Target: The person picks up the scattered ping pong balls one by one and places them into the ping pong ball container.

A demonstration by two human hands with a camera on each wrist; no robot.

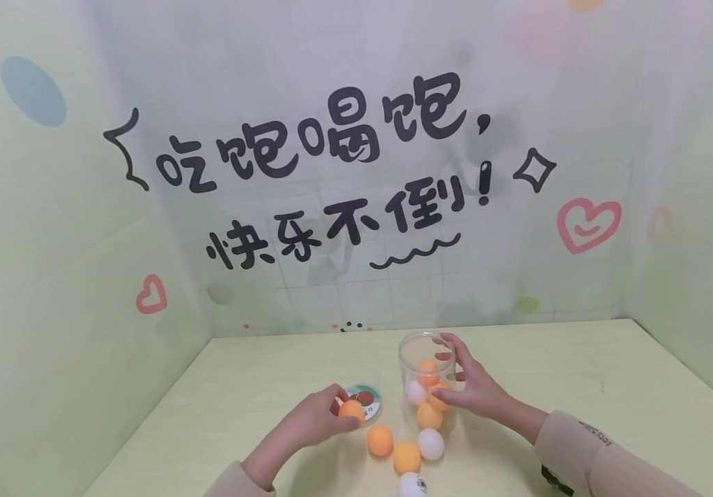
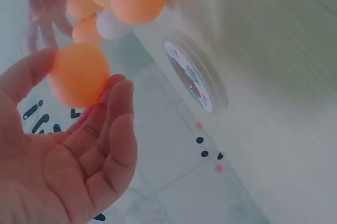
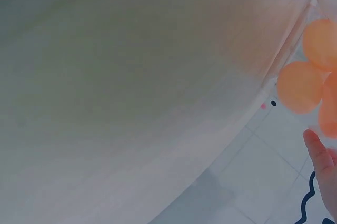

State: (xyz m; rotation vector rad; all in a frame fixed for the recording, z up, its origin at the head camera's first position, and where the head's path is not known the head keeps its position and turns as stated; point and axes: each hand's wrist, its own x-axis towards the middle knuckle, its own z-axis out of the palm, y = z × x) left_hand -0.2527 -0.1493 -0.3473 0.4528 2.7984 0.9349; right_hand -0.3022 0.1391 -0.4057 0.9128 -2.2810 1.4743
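My left hand point(image 1: 314, 420) pinches an orange ping-pong ball point(image 1: 351, 414) between thumb and fingers, in front of a round printed lid point(image 1: 370, 395). In the left wrist view the ball point(image 2: 80, 75) sits at the fingertips, with the palm showing. My right hand point(image 1: 483, 392) grips a clear jar point(image 1: 412, 353) from its right side; the jar stands upright with its top uncovered. Inside it lie several orange balls point(image 1: 429, 415) and a white ball point(image 1: 416, 393). The right wrist view catches only a finger point(image 3: 317, 150) beside the balls.
Two orange balls point(image 1: 380, 440) and two white balls point(image 1: 431, 444) lie on the pale table point(image 1: 257, 373) in front of the jar. Behind the table's far edge hangs a printed backdrop point(image 1: 344, 297), with side panels left and right.
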